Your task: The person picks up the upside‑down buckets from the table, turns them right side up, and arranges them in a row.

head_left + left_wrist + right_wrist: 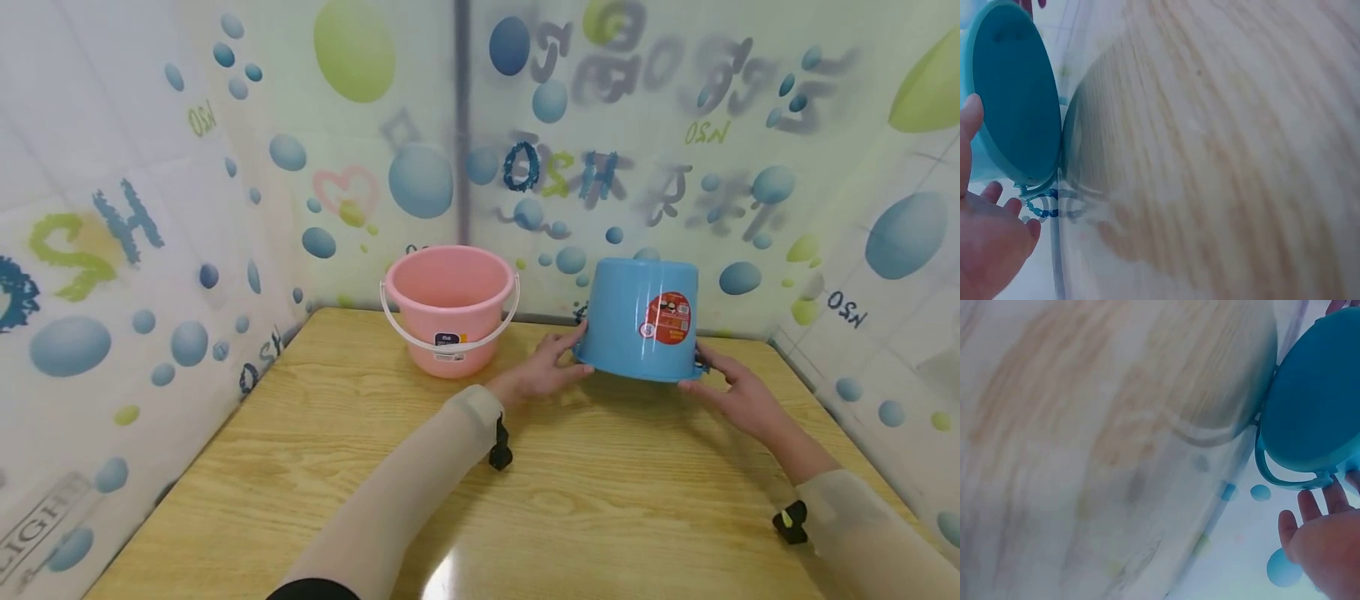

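Observation:
A blue bucket (630, 317) with a round red label is upside down at the back right of the table, its mouth facing down and its near rim tipped up. My left hand (543, 371) holds its rim on the left, thumb at the near side and fingers reaching behind. On the opposite side, my right hand (742, 396) grips the rim close to the handle mount. Both wrist views look into the dark inside of the blue bucket (1016, 94). Its handle (1282, 481) hangs along the far rim in the right wrist view.
A pink bucket (450, 333) with a white handle stands upright to the left of the blue one, behind my left forearm. The wooden table (360, 442) meets printed curtains (420, 108) at its back and sides.

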Available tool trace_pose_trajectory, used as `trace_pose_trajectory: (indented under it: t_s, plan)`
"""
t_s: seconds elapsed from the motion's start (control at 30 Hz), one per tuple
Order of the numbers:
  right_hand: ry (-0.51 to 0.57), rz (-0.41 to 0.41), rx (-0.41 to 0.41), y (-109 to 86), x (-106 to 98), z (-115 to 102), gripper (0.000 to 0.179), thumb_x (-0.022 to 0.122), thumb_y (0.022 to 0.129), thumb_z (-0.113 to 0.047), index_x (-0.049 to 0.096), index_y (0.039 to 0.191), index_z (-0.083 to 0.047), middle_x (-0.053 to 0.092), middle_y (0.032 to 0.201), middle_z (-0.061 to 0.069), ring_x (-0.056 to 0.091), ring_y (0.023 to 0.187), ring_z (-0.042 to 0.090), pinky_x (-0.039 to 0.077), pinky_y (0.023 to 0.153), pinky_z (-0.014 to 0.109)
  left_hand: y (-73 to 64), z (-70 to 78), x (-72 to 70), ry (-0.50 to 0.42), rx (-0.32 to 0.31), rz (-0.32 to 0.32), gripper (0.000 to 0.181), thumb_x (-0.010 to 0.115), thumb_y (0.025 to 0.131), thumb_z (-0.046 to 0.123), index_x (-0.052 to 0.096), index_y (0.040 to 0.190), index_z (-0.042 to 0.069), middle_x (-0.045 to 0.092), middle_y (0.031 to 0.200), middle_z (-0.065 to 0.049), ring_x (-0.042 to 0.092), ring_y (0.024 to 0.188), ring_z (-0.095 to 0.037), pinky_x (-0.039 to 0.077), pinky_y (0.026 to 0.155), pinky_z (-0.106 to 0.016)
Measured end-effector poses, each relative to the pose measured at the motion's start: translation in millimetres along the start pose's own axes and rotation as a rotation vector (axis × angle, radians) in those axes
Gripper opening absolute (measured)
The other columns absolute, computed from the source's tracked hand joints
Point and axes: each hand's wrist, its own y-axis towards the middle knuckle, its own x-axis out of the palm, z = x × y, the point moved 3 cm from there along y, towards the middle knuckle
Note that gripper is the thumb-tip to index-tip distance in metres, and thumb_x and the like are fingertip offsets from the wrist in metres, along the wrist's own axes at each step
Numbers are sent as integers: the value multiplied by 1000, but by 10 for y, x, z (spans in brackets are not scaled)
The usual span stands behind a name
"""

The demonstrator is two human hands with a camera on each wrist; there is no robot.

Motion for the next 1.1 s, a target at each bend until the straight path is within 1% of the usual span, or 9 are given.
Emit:
trace_pose_trajectory:
  t_s: [0.23, 0.47, 0.6, 0.67, 0.73, 0.83, 0.93, 1.0, 1.1]
  plan:
    - [36, 27, 46, -8, -56, -66, 87, 62, 113, -46, 14, 177, -12, 19, 179, 32, 19, 160, 65, 27, 119, 86, -6, 37, -15, -59, 61, 10, 86, 64, 111, 49, 10, 177, 40, 16, 186, 0, 16, 172, -29, 25, 137, -56]
    - [52, 85, 44, -21, -112, -132, 81, 57, 115, -46, 18, 177, -13, 19, 179, 33, 20, 159, 65, 25, 119, 86, -72, 149, -58, -88, 84, 47, 84, 64, 111, 47, 13, 177, 41, 20, 185, -4, 24, 170, -30, 29, 136, -56]
    - [71, 123, 11, -39, -135, -185, 77, 56, 116, -42, 19, 177, -14, 24, 178, 33, 27, 157, 62, 32, 117, 83, -112, 233, -90, -119, 96, 60, 83, 65, 111, 44, 16, 177, 39, 24, 184, -7, 28, 169, -31, 29, 135, -61]
    - [79, 141, -2, -53, -153, -206, 75, 57, 116, -40, 21, 177, -16, 26, 177, 32, 33, 154, 61, 47, 121, 60, -131, 264, -104, -129, 102, 60, 82, 66, 111, 42, 17, 177, 38, 26, 183, -7, 29, 169, -31, 30, 134, -64]
    - [88, 148, -6, -65, -166, -230, 75, 57, 116, -39, 21, 177, -17, 27, 177, 32, 38, 151, 62, 57, 109, 31, -150, 288, -120, -143, 113, 58, 82, 66, 112, 40, 18, 178, 35, 26, 183, -8, 29, 169, -32, 31, 132, -66]
    - [118, 141, -18, -71, -179, -258, 75, 58, 116, -38, 20, 177, -18, 27, 176, 32, 43, 148, 66, 44, 84, 2, -175, 311, -151, -152, 126, 55, 82, 66, 112, 37, 18, 178, 32, 25, 184, -7, 29, 169, -33, 32, 132, -66]
    - [127, 132, -35, -75, -178, -292, 76, 57, 116, -36, 19, 177, -16, 31, 174, 35, 47, 144, 68, 46, 81, 1, -186, 325, -183, -141, 134, 59, 83, 67, 111, 38, 17, 178, 33, 22, 185, -5, 27, 169, -33, 31, 132, -66]
    - [106, 135, -47, -82, -176, -312, 74, 57, 116, -35, 21, 177, -13, 39, 170, 34, 55, 139, 60, 48, 81, 3, -190, 339, -205, -139, 139, 70, 83, 67, 111, 38, 18, 178, 34, 23, 184, -4, 27, 169, -33, 31, 132, -66]
    - [83, 143, -70, -92, -172, -339, 73, 59, 116, -34, 25, 176, -12, 46, 165, 34, 68, 128, 23, 50, 82, 5, -197, 376, -236, -159, 169, 84, 83, 68, 111, 35, 18, 178, 34, 25, 184, -4, 27, 169, -34, 31, 132, -67]
